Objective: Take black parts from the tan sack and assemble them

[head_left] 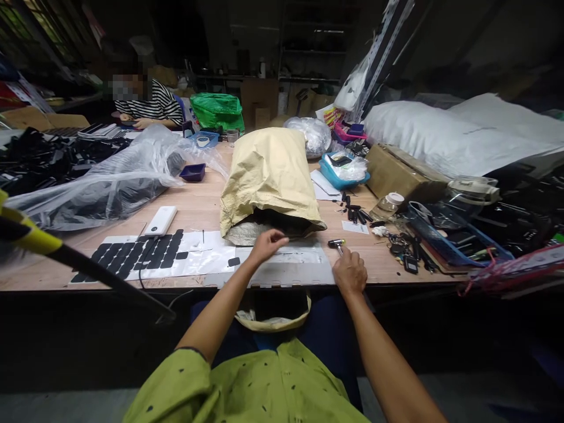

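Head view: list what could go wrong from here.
The yellow sack lies with its open mouth toward the near edge of the table, so anything inside could spill out. The small hammer in the right hand might strike the left hand, close to that mouth, if swung carelessly. The cable from the white power bank runs to that edge and could snag.

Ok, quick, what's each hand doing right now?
Left hand: open, loosely curled near the bag; nothing visible in it.
Right hand: closed, holding the hammer.
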Tool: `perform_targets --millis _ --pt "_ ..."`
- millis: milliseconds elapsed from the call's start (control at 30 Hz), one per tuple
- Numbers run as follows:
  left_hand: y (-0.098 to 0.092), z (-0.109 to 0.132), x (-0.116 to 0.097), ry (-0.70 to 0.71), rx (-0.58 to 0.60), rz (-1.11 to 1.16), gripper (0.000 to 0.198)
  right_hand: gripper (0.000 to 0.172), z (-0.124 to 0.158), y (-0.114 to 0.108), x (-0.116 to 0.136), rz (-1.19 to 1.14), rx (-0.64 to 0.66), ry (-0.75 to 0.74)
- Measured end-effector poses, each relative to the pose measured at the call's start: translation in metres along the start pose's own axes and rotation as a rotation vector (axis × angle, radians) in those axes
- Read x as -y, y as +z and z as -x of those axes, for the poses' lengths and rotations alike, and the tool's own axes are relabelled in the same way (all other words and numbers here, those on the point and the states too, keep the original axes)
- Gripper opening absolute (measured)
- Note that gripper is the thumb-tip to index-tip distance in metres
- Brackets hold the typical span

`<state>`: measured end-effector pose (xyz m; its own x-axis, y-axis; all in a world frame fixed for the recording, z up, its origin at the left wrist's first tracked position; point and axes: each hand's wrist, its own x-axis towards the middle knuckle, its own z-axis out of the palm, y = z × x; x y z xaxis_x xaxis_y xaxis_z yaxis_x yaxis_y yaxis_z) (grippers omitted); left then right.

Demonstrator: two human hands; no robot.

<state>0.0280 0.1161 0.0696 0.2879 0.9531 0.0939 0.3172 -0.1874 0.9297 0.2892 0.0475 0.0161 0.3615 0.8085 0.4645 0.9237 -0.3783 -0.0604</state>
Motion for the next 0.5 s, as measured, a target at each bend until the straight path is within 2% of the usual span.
perform_targets --millis 100,200,267,367,500 --pt "-0.014 -0.059 -0.022 -0.003 -0.036 0.196 0.033 0.034 0.000 0.001 0.000 -0.012 0.002 -0.001" --pt "-0.032 -0.116 -0.046 0.162 -0.186 0.230 0.030 0.034 0.000 0.004 0.000 -0.017 -0.008 -0.003" --pt "-0.040 -0.141 -0.055 0.242 -0.222 0.186 0.032 0.035 0.001 0.007 0.000 -0.016 -0.027 0.002" --pt "-0.039 -0.151 -0.050 0.192 -0.165 -0.042 0.025 0.034 0.002 0.010 0.000 -0.020 -0.045 0.006" --pt "-0.019 -0.131 -0.018 0.085 -0.167 -0.321 0.027 0.034 0.002 0.008 0.001 -0.020 -0.028 0.004"
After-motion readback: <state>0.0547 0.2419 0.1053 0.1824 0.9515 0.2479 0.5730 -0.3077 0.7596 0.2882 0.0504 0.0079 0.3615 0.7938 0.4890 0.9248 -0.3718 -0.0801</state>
